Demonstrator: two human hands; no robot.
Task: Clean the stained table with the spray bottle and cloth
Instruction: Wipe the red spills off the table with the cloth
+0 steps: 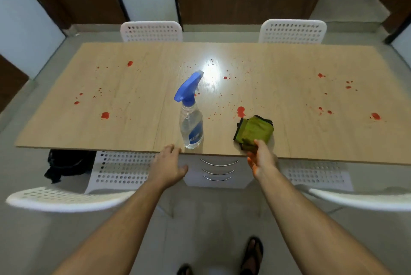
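Right hand point(262, 159) pinches the green cloth point(253, 132) at the table's point(111, 132) near edge. Left hand point(169, 165), fingers spread, should grab the spray bottle point(191, 123) low (it's tall and tippy).

Dining room, table point(289, 96), white chairs point(151, 31)

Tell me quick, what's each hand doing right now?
Left hand: open, holding nothing, reaching toward the spray bottle.
Right hand: gripping the near edge of the green cloth.

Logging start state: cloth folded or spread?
Folded: the cloth lies as a compact green wad on the table, near edge pinched by the right hand.
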